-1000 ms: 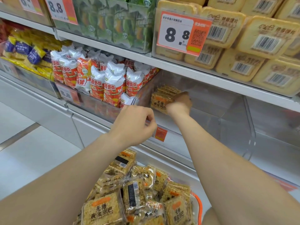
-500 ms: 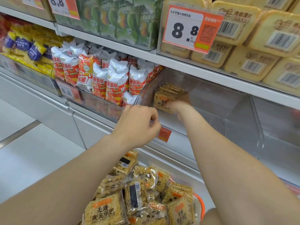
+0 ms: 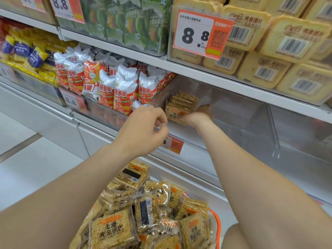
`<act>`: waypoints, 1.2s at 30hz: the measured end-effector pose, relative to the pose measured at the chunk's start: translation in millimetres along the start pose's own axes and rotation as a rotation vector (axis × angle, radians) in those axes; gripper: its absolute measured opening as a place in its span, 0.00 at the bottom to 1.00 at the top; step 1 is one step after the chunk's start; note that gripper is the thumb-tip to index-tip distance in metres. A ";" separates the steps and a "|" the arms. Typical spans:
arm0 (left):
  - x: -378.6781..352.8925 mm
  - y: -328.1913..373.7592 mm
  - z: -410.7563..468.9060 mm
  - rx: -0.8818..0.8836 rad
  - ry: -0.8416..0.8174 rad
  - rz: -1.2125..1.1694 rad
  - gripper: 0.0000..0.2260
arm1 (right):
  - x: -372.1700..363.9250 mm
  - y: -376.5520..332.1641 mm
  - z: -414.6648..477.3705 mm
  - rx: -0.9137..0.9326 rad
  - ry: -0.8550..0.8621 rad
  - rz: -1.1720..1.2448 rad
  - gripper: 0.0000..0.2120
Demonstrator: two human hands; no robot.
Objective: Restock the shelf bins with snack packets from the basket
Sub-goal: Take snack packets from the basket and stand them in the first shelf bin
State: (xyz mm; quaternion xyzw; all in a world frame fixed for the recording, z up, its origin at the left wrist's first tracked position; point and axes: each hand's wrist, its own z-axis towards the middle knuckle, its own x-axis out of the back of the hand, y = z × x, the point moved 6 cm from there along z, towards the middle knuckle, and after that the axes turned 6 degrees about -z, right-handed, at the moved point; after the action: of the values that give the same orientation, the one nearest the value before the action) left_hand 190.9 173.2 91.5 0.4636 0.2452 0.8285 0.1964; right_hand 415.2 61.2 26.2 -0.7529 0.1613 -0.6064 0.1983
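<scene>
Reaching into the clear bin (image 3: 233, 114) on the middle shelf (image 3: 215, 78) with the right hand (image 3: 198, 118), grasping a small stack of rice-cracker packets (image 3: 179, 105) from its right side, fingers partly veiled by the plastic. Holding the stack on edge, label facing near, tight against the bin's left wall, just beside the tomato snack bags (image 3: 124, 90) of the neighbouring bin. Probably placed so to begin a row from one side, keeping the wide right part of the bin free for later loads. Probably kept upright by the grip to stop the thin packets from toppling flat.

Hovering near the bin's front lip with the left hand (image 3: 143, 130), fingers curled, thumb close to forefinger, above the orange price tag (image 3: 173, 144). Impossible to tell whether pinching the clear lip to steady the bin or clenched on nothing; no packet visible in it.

Lying well below, near and centre, in the orange-rimmed basket (image 3: 218, 225): a heap of loose packets (image 3: 111, 229) of the same kind, waiting for transfer. Judging by that heap against one short stack on the shelf, only an early part of the restocking done. Next, most likely, letting go gently and checking for leaning before going back down for more.
</scene>
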 end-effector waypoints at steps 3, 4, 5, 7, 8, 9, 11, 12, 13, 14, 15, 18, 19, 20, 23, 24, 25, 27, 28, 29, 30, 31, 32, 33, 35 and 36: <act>17.0 -7.4 -3.9 0.133 0.109 -0.015 0.11 | 16.8 6.9 -10.6 0.022 0.082 -0.047 0.54; 20.4 -11.8 -5.9 0.185 0.123 -0.006 0.14 | 21.4 8.9 -15.9 0.047 0.101 -0.032 0.51; 22.0 -15.7 -8.0 0.223 0.117 0.015 0.16 | 22.4 8.7 -17.9 0.086 0.109 -0.016 0.48; 20.1 -19.3 -11.8 0.260 0.061 0.051 0.18 | 24.3 7.8 -22.6 0.113 0.096 -0.005 0.45; 17.2 -18.7 -13.0 0.265 0.024 0.057 0.18 | 25.0 7.1 -22.4 0.098 0.088 0.015 0.44; 13.5 -17.3 -14.2 0.265 -0.013 0.060 0.17 | 27.7 5.6 -24.0 0.078 0.094 0.045 0.41; 5.7 -13.3 -15.1 0.249 -0.085 0.081 0.17 | 30.9 4.1 -22.6 0.041 0.116 0.118 0.35; 2.0 -10.9 -15.7 0.242 -0.121 0.095 0.16 | 30.5 3.8 -21.6 0.031 0.124 0.150 0.32; -1.5 -9.4 -16.2 0.237 -0.155 0.109 0.16 | 28.9 3.1 -20.2 0.028 0.127 0.176 0.27; -4.8 -8.5 -16.6 0.232 -0.184 0.121 0.16 | 27.5 3.3 -18.0 0.034 0.133 0.189 0.22; -7.9 -7.8 -16.8 0.231 -0.216 0.132 0.17 | 26.9 3.0 -17.1 0.041 0.138 0.192 0.17; -18.6 -10.8 -17.3 0.230 -0.332 0.168 0.17 | 27.3 2.1 -14.7 0.033 0.154 0.193 0.12; -22.8 -13.3 -18.0 0.241 -0.385 0.172 0.17 | 28.1 1.7 -14.6 0.026 0.162 0.189 0.12; -27.5 -16.5 -19.1 0.252 -0.447 0.172 0.17 | 28.1 1.9 -14.5 0.017 0.167 0.186 0.13; -41.7 -28.8 -26.8 0.305 -0.654 0.164 0.18 | 26.3 3.9 -16.3 0.013 0.163 0.154 0.14; -45.0 -33.9 -30.0 0.331 -0.708 0.167 0.17 | 26.3 4.8 -17.4 0.019 0.161 0.145 0.16; -47.5 -39.2 -32.5 0.353 -0.744 0.174 0.16 | 26.9 5.6 -18.4 0.022 0.162 0.136 0.18; -51.1 -48.3 -36.7 0.381 -0.790 0.192 0.15 | 29.7 7.3 -22.5 0.030 0.173 0.126 0.22; -52.4 -51.6 -39.0 0.394 -0.811 0.207 0.14 | 31.5 6.8 -27.0 0.048 0.184 0.131 0.22; -53.8 -54.7 -41.8 0.408 -0.838 0.227 0.14 | 33.4 4.1 -33.6 0.091 0.199 0.137 0.21; -55.3 -57.4 -45.4 0.424 -0.873 0.253 0.13 | 35.4 -0.6 -42.1 0.159 0.222 0.142 0.18; -57.6 -59.7 -49.3 0.440 -0.915 0.280 0.12 | 37.8 -6.5 -53.9 0.242 0.248 0.156 0.14; -60.0 -60.9 -53.4 0.453 -0.956 0.305 0.12 | 41.6 -12.8 -69.5 0.330 0.279 0.182 0.10; -62.7 -62.4 -57.4 0.463 -0.994 0.329 0.11 | 45.2 -18.9 -87.2 0.410 0.298 0.221 0.06; -66.6 -64.4 -65.3 0.471 -1.058 0.397 0.13 | 49.8 -31.4 -125.0 0.596 0.320 0.253 0.04; -67.7 -65.7 -69.0 0.474 -1.083 0.438 0.15 | 49.5 -37.6 -144.5 0.706 0.318 0.222 0.04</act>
State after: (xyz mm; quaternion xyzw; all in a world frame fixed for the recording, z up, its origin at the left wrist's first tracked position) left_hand 171.1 173.0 -23.7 0.8878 0.1874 0.4202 0.0104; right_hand 284.5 55.1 113.6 -0.5134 0.0519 -0.7083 0.4818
